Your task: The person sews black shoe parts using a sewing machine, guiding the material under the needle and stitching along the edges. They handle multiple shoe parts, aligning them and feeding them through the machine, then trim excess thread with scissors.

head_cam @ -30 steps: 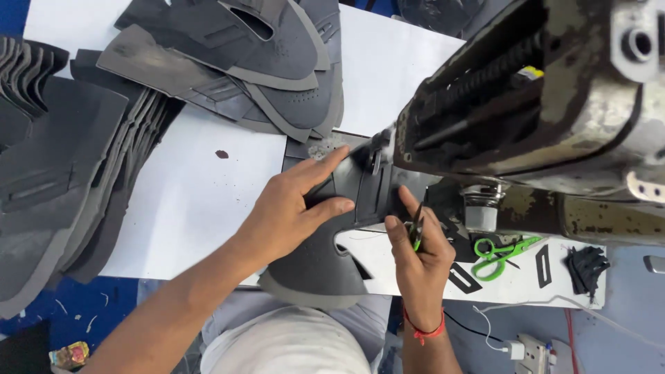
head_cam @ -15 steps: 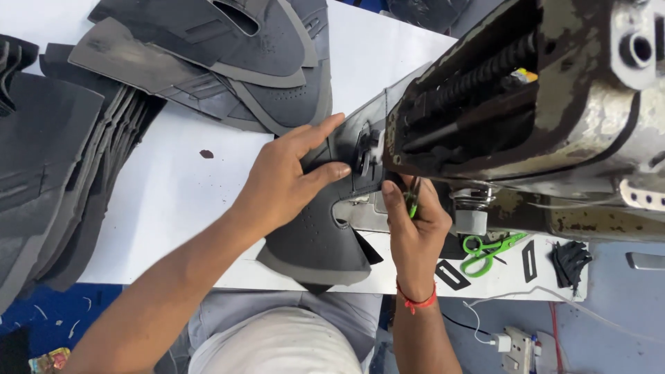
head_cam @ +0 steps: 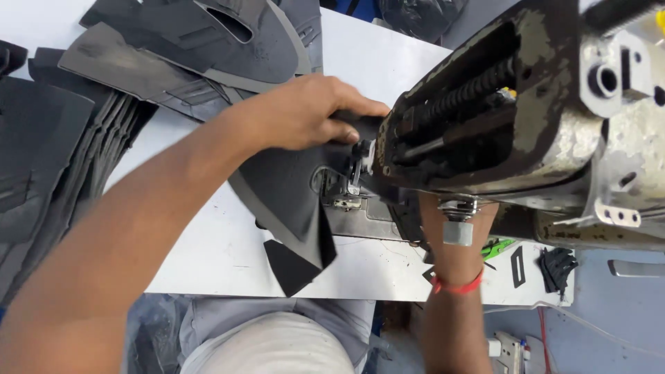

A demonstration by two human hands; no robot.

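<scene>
A worn, paint-chipped sewing machine head [head_cam: 526, 118] fills the upper right, its top cut off by the picture's edge, and it hides most of what goes on beneath it. Below it spreads the white table [head_cam: 208, 256], with stacks of dark grey cut pieces [head_cam: 62, 159] along the left and top edges — the stacks run out of view.

The left hand [head_cam: 305, 114] reaches across from the lower left and lies with curled fingers on a dark grey fabric piece [head_cam: 291, 201], pinching its upper edge right at the front of the machine. That piece lies on the table at the needle area, beside the metal plate [head_cam: 353, 215]; its lower end hangs down past the table's near edge.

The right hand is hidden under the machine head — only the forearm and a red wristband [head_cam: 456, 284] show, so whether it grips anything cannot be told.

Small things lie at the right end of the table: a green-handled tool [head_cam: 500, 247], mostly covered, a small black strip [head_cam: 518, 266] and a crumpled black scrap [head_cam: 556, 264].
</scene>
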